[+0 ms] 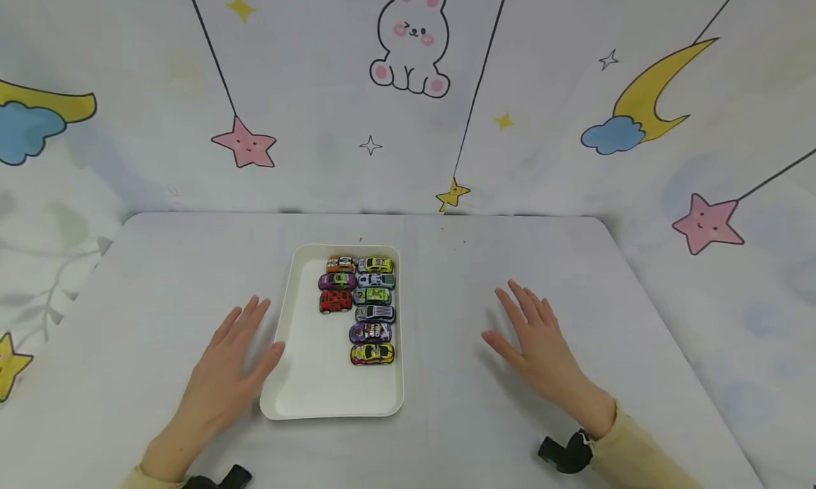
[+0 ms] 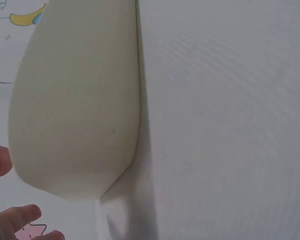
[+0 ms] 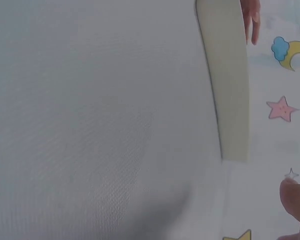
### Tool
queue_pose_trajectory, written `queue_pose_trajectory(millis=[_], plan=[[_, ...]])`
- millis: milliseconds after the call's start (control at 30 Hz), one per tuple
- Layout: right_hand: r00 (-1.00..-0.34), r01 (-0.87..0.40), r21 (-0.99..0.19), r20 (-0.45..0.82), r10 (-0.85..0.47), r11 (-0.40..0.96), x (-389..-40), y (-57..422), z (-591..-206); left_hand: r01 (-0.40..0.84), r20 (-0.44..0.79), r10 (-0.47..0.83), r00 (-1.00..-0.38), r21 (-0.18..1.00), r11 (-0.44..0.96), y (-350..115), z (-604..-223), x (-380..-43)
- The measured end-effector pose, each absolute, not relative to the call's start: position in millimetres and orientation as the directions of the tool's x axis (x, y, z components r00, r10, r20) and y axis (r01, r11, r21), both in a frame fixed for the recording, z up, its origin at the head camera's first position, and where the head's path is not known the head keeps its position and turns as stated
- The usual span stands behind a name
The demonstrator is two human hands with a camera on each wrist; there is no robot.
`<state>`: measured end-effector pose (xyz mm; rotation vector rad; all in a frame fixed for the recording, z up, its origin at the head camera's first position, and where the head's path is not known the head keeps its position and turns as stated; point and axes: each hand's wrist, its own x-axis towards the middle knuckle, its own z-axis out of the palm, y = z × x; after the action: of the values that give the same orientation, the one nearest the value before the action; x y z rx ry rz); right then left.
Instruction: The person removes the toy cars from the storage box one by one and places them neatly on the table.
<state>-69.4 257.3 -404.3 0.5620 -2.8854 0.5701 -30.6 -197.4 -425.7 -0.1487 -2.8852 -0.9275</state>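
Note:
A white rectangular tray (image 1: 306, 379) lies on the table with several small toy cars inside, set in two columns toward its right side. The shorter left column has an orange-and-white car (image 1: 341, 264), a purple car (image 1: 337, 281) and a red car (image 1: 335, 301). At the near end of the longer column sits a yellow-and-red car (image 1: 372, 354). My left hand (image 1: 226, 372) hovers at the tray's left side, fingers straight and spread, its thumb overlapping the rim in the head view. Well to the tray's right, my right hand (image 1: 538, 344) has its fingers extended and holds nothing.
A white cloth covers the table (image 1: 459, 418). Behind it rises a printed backdrop with a rabbit (image 1: 413, 42), stars and moons. Black wrist-worn devices show below the left hand and beside the right sleeve (image 1: 631, 446). The tray's outer wall (image 2: 80, 110) fills much of the left wrist view.

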Motion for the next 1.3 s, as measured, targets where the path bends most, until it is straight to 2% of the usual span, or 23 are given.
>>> queue_pose_trajectory(millis=[167,300,433,567,767,1033,1300], plan=[[-0.922,-0.388,-0.393,0.185,-0.341,0.834,-70,239,-406,0.106,0.102,0.05,-0.993,0.675,0.731,-187,-437,-36],[-0.926,-0.377,-0.435,0.16,-0.342,0.818,-69,219,-403,0.134,0.14,0.033,-0.99,0.808,0.574,-180,-450,-39],[-0.92,-0.39,-0.457,0.163,-0.355,0.799,-68,196,-399,0.239,0.249,0.01,-0.968,0.913,0.329,-178,-462,-40],[-0.906,-0.421,-0.478,0.191,-0.377,0.771,-71,178,-397,0.366,0.369,0.019,-0.929,0.914,0.174,-179,-469,-40],[-0.868,-0.494,-0.496,0.24,-0.434,0.714,-77,154,-399,0.424,0.424,0.037,-0.905,0.888,0.178,-178,-469,-40],[-0.784,-0.621,-0.433,0.348,-0.514,0.654,-77,129,-405,0.38,0.385,0.012,-0.923,0.903,0.201,-176,-471,-39],[-0.731,-0.68,-0.351,0.392,-0.559,0.644,-72,120,-414,0.356,0.368,-0.007,-0.93,0.905,0.234,-177,-468,-37]])
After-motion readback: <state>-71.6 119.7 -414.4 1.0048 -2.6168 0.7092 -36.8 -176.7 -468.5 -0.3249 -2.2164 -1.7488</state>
